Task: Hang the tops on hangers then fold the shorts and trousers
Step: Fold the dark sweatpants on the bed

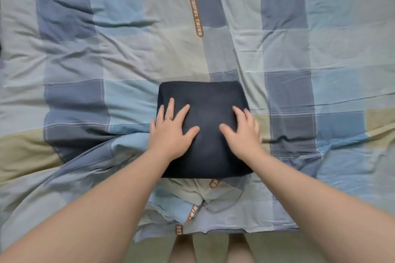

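**A:** How far along does this look?

**B:** Well into the folding part, I'd judge. One dark navy folded garment (205, 111) lies as a compact, squared-off rectangle near the front edge of the bed (299, 28), on its checked blue-and-beige cover. Whether it is shorts or trousers I cannot tell; folded this small, it shows no legs or waistband.

**A:** And the tops, the hangers?

**B:** None in view. There is no hanger, no top and no other loose clothing on the part of the bed the camera takes in. That could mean the hanging is done and this is among the last pieces, but I am only reading what lies here. Anything outside the frame is unknown.

**A:** What are the hands doing?

**B:** Both lie flat on top of the garment, palms down, holding nothing. The left hand (173, 132), with a ring (168, 118) on one finger, rests on the garment's left half, fingers straight and spread, the outer ones reaching the left edge. The right hand (241, 132) rests on the right half, fingers spread too, the outer ones at or just over the right edge.

**A:** So pressing, not gripping?

**B:** It reads as pressing the fold flat — no finger is curled under the cloth as far as I can see. What seems left for this piece is to set it aside.
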Action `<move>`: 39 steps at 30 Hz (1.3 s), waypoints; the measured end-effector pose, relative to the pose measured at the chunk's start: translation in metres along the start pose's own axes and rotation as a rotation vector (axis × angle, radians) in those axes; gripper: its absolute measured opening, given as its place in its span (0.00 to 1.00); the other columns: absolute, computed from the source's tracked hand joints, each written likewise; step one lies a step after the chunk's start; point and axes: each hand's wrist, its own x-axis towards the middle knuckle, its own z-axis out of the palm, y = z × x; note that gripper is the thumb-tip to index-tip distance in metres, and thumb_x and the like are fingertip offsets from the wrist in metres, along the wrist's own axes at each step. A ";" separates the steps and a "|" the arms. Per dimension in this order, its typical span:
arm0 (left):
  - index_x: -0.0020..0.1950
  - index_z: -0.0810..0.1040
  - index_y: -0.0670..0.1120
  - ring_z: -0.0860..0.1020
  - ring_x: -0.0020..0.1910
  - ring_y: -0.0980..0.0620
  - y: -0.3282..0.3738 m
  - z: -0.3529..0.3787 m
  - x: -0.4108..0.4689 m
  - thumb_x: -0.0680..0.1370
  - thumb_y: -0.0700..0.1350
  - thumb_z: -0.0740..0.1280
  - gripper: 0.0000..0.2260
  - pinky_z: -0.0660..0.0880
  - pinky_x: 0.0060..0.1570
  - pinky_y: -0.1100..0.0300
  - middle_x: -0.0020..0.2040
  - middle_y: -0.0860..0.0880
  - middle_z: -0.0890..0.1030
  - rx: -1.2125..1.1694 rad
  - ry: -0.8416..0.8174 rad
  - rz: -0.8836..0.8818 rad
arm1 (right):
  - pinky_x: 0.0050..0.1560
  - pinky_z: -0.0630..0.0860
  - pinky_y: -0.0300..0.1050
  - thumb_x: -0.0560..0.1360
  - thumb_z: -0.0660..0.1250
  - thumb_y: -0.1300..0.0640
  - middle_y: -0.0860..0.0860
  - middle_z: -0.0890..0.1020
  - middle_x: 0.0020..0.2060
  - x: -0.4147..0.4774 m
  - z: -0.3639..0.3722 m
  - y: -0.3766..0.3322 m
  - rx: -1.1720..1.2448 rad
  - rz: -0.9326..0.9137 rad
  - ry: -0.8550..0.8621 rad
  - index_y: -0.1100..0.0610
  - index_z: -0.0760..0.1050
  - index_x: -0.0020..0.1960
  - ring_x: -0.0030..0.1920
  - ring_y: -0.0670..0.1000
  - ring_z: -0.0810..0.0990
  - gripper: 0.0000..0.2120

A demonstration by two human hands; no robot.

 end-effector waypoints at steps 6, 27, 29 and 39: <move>0.77 0.35 0.68 0.38 0.81 0.44 -0.034 0.060 0.039 0.76 0.73 0.51 0.36 0.43 0.77 0.41 0.81 0.52 0.32 0.141 0.113 0.094 | 0.75 0.51 0.65 0.80 0.49 0.36 0.51 0.35 0.80 0.037 0.065 0.045 -0.425 -0.213 0.091 0.40 0.32 0.79 0.80 0.55 0.42 0.35; 0.75 0.58 0.60 0.74 0.66 0.47 -0.020 0.024 0.024 0.66 0.68 0.73 0.42 0.70 0.57 0.51 0.67 0.54 0.76 -0.409 0.120 -0.361 | 0.39 0.78 0.34 0.74 0.74 0.46 0.43 0.83 0.54 0.053 0.002 0.064 0.679 0.250 -0.206 0.52 0.72 0.66 0.46 0.40 0.84 0.24; 0.71 0.63 0.60 0.76 0.64 0.47 -0.025 0.019 0.030 0.67 0.69 0.72 0.37 0.70 0.54 0.52 0.63 0.58 0.77 -0.430 0.065 -0.360 | 0.40 0.78 0.36 0.73 0.75 0.45 0.43 0.83 0.53 0.055 0.005 0.061 0.695 0.255 -0.214 0.50 0.74 0.63 0.47 0.42 0.84 0.22; 0.68 0.73 0.55 0.78 0.61 0.50 -0.034 0.010 0.016 0.74 0.62 0.71 0.25 0.74 0.65 0.48 0.61 0.57 0.80 -0.649 -0.038 -0.355 | 0.47 0.77 0.40 0.70 0.78 0.45 0.43 0.84 0.54 0.016 0.012 0.062 0.635 0.206 -0.141 0.48 0.77 0.63 0.52 0.45 0.83 0.24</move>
